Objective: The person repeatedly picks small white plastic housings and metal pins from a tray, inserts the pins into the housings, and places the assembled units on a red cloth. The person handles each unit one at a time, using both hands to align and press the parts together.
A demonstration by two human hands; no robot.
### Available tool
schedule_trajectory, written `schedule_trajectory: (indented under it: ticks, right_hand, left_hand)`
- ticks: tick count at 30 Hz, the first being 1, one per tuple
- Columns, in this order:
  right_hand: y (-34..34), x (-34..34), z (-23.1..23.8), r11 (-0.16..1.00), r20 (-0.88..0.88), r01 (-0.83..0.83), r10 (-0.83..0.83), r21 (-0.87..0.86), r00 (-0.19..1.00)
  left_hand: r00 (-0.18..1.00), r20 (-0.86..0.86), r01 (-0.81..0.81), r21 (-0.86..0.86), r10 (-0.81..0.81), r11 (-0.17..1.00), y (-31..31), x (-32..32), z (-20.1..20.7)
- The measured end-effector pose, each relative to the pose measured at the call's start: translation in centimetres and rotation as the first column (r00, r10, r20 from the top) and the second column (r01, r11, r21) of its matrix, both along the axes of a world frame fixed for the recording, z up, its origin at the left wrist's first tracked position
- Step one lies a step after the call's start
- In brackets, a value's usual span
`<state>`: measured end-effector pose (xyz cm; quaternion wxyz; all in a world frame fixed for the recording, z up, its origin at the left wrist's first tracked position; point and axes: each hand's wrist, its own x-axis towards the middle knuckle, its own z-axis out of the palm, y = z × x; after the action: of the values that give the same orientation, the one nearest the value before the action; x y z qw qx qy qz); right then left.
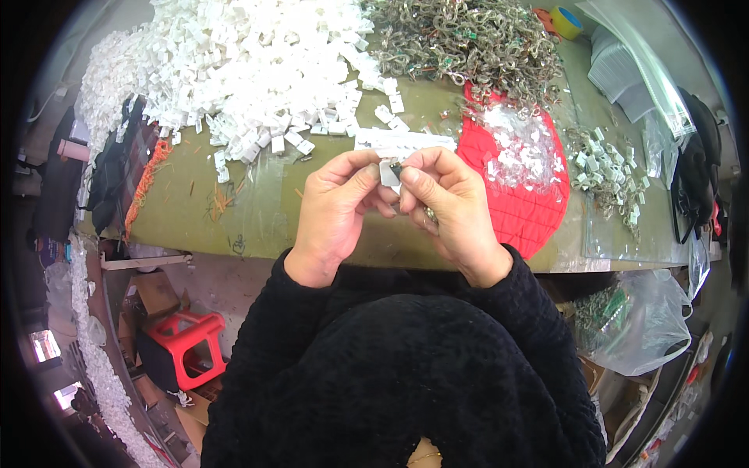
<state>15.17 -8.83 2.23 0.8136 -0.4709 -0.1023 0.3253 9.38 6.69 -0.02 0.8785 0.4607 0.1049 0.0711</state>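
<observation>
Above the table's near edge, my two hands meet at a small part. My left hand (334, 209) pinches a small white plastic casing (387, 175) between thumb and fingers. In my right hand (456, 204), thumb and forefinger grip a small dark piece (395, 168) against the casing; its exact kind is too small to make out. Something coiled, perhaps cable, shows under the right fingers. Just behind the hands lies a white strip (406, 140). A large heap of white casings (234, 70) covers the table's far left, and a heap of tangled grey cables (468, 39) its far right.
A red quilted cloth (521, 218) bears clear plastic and white bits. Farther right lie several white pieces with cables (612, 175), near clear plastic sheets (624, 70) and yellow tape (566, 23). A red stool (187, 347) stands below left; a clear bag (640, 327) hangs below right.
</observation>
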Motion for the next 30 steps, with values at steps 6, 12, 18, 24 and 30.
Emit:
schedule_trajectory:
  ticks: [6,12,18,24,30]
  right_hand:
    - [-1.0,-0.3,0.3,0.992,0.089,-0.090,0.098,-0.084,0.991]
    - [-1.5,-0.4,0.3,0.945,-0.060,-0.162,0.186,0.285,0.981]
    - [-1.7,-0.3,0.1,0.976,-0.140,-0.108,0.136,0.192,0.981]
    - [-1.3,-0.9,0.2,0.991,-0.097,-0.108,0.115,0.072,0.989]
    - [-1.2,-2.6,0.8,0.977,0.288,0.077,-0.016,-0.200,0.957]
  left_hand:
    - [0.990,0.031,0.129,0.166,-0.136,0.978,-0.3,-0.5,0.6]
    - [0.960,-0.017,0.278,0.000,-0.278,0.961,0.9,-0.9,0.2]
    - [0.989,0.060,0.134,0.016,-0.135,0.991,-0.1,-1.0,0.0]
    - [0.990,0.105,0.088,0.055,-0.094,0.995,-0.6,-1.4,0.4]
    - [0.987,0.136,0.071,0.121,-0.088,0.990,-0.4,-1.7,0.3]
